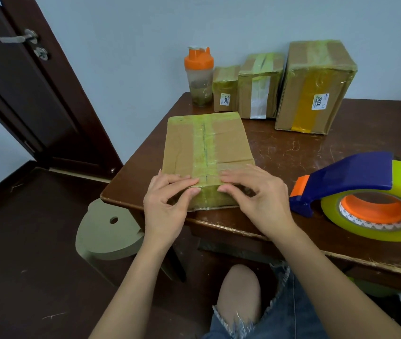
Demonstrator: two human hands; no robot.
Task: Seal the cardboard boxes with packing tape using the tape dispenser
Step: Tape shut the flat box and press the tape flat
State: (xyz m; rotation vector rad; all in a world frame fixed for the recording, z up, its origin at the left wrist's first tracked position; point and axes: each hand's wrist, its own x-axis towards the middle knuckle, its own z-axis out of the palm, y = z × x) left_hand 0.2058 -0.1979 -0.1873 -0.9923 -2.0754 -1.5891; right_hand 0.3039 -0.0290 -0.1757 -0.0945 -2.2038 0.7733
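While both hands smooth tape over the box [206,152] at the table's near edge | left hand [167,204], right hand [255,194] fingers flattish, gripping nothing | tape dispenser [356,189] idle at right | next: probably press the ends flat

bare table [292,148] between box [206,148], tape dispenser [346,179]

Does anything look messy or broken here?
Yes: the dark brown wooden table is scratched, with its near edge chipped pale. Tape on the flat cardboard box under both hands looks wrinkled.
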